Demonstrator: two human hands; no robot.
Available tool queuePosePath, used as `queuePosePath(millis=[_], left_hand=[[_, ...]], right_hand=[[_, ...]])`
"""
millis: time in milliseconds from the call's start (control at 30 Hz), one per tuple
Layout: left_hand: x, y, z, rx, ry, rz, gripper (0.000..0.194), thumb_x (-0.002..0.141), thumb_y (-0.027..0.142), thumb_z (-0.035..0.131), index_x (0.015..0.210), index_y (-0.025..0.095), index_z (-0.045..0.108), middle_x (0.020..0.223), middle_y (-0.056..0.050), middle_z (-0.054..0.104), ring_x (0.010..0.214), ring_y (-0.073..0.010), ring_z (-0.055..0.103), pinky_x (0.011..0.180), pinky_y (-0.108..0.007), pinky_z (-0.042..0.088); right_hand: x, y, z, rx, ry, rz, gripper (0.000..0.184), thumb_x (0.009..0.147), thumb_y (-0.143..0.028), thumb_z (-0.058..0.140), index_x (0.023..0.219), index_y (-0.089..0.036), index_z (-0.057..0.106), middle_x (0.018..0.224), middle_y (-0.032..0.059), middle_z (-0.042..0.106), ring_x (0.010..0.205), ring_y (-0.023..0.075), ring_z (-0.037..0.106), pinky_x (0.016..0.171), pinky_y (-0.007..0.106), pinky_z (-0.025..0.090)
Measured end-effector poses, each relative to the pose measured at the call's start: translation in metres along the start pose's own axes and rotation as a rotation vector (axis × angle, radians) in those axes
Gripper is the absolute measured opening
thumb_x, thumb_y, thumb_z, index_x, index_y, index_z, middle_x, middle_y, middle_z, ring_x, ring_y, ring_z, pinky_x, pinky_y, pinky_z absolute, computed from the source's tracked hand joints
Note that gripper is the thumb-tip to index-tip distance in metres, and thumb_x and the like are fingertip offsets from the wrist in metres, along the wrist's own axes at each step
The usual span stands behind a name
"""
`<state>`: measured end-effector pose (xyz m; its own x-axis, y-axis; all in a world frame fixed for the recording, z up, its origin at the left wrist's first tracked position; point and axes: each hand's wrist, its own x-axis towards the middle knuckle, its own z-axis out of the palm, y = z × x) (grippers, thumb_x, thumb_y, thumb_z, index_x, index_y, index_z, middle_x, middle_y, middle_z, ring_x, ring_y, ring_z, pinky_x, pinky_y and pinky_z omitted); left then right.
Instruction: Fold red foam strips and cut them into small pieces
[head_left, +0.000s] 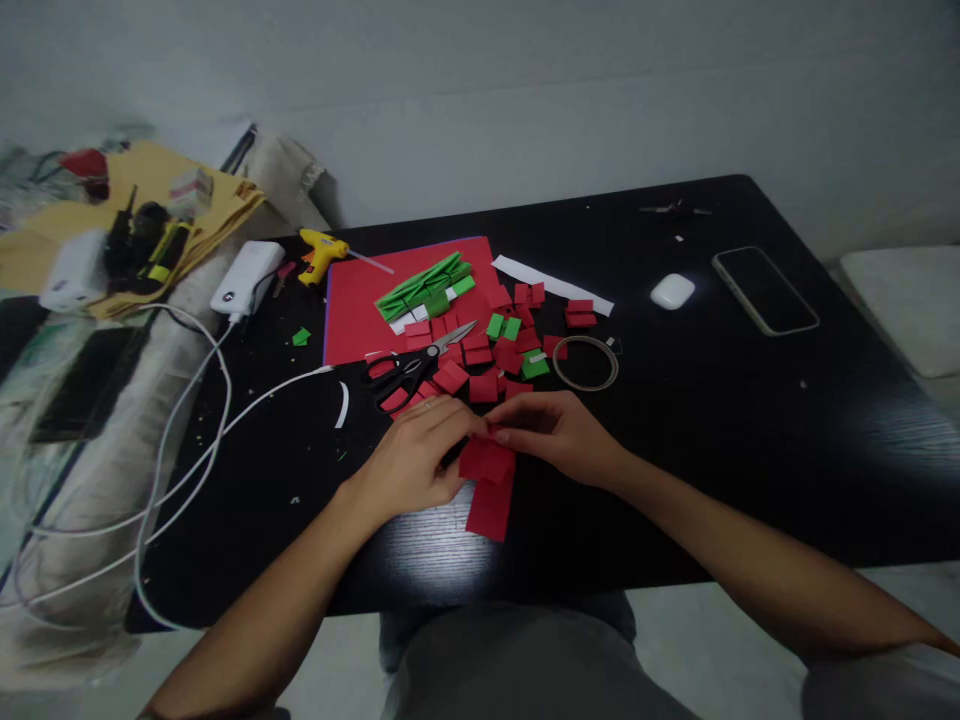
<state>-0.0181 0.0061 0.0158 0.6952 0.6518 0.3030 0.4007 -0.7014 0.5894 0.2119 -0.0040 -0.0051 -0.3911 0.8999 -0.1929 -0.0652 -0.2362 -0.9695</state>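
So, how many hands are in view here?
2: the left hand and the right hand, close together, both holding red paper nearer the wearer than the scissors. No others show.

Passage right of ring [585, 387] (obstacle: red papers [484, 387])

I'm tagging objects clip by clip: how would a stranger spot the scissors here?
On the black table, find the folded red paper pieces just beyond the left hand. The scissors lie across them, tips pointing away and rightward. Black looped handles and silvery blades set them apart from the paper.
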Motion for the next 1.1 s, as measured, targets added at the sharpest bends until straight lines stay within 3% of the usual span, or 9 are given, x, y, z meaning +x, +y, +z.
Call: queuePosePath(millis=[567, 833, 1100], left_hand=[[0.0001, 0.0006, -0.0001, 0.026, 0.040, 0.003, 0.027, 0.082, 0.011, 0.058, 0.107, 0.017, 0.065, 0.094, -0.007, 0.073, 0.085, -0.0222, 0.068, 0.080, -0.039, 0.057], [0.0006, 0.0043, 0.0032, 0.001, 0.050, 0.024, 0.022, 0.090, 0.012, 0.059, 0.110, 0.017, 0.064, 0.099, -0.009, 0.073, 0.091, -0.0217, 0.069, 0.084, -0.039, 0.059], [-0.0014, 0.0066, 0.0014, -0.045, 0.071, -0.068, 0.028, 0.088, 0.011, 0.062, 0.116, 0.018, 0.061, 0.100, -0.005, 0.071, 0.087, -0.0180, 0.069, 0.078, -0.032, 0.059]], right_hand=[[-0.0007, -0.0029, 0.0012, -0.025, 0.045, -0.039, 0.017, 0.080, -0.031, 0.085, 0.095, -0.023, 0.083, 0.093, 0.0039, 0.083, 0.087, 0.0201, 0.077, 0.084, 0.035, 0.061], [0.0006, 0.0011, 0.0002, 0.020, 0.046, -0.017, 0.014, 0.078, -0.027, 0.087, 0.091, -0.022, 0.082, 0.091, 0.0020, 0.082, 0.085, 0.0170, 0.077, 0.083, 0.030, 0.060], [-0.0005, -0.0010, 0.0010, 0.015, 0.058, -0.005, 0.019, 0.078, -0.033, 0.088, 0.092, -0.022, 0.082, 0.092, 0.0032, 0.083, 0.087, 0.0195, 0.078, 0.084, 0.033, 0.061]])
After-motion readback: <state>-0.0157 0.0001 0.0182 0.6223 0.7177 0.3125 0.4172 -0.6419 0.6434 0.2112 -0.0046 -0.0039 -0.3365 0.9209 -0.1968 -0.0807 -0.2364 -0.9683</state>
